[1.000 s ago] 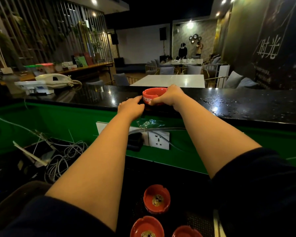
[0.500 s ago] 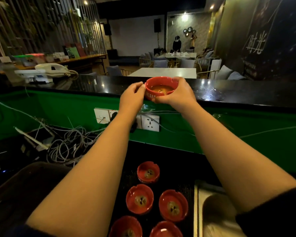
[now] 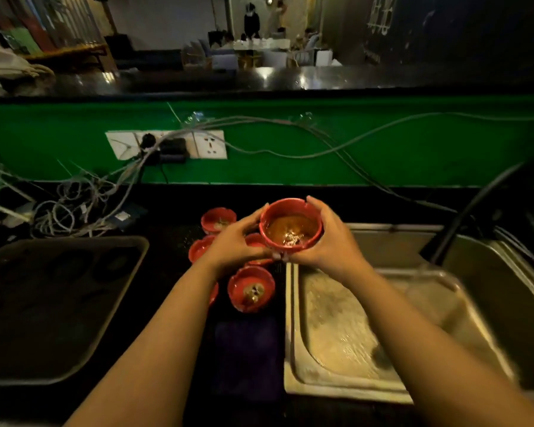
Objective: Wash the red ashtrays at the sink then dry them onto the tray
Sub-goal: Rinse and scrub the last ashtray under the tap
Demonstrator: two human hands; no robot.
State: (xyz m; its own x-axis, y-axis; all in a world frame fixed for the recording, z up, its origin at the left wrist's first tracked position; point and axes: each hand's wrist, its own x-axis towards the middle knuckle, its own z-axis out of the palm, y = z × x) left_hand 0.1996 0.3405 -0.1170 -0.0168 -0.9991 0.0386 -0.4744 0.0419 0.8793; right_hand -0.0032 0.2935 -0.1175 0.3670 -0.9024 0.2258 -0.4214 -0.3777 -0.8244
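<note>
A red ashtray (image 3: pixel 290 224) full of brown liquid and ash is held level between both hands above the counter, just left of the sink (image 3: pixel 367 334). My left hand (image 3: pixel 238 241) grips its left side and my right hand (image 3: pixel 330 241) cups its right side. Below them several other dirty red ashtrays sit on the black counter, one at the back (image 3: pixel 218 218) and one nearest me (image 3: pixel 251 292); others are partly hidden under my left hand. A dark tray (image 3: pixel 59 303) lies to the left.
A black faucet (image 3: pixel 469 217) arches over the steel sink at right. A dark purple cloth (image 3: pixel 247 352) lies on the counter in front of the ashtrays. Tangled cables (image 3: pixel 71 204) and wall sockets (image 3: pixel 167 144) sit against the green back panel.
Both hands lifted the ashtray off the high bar top and brought it down and toward me, over the ashtrays beside the sink. The view tilted down.
</note>
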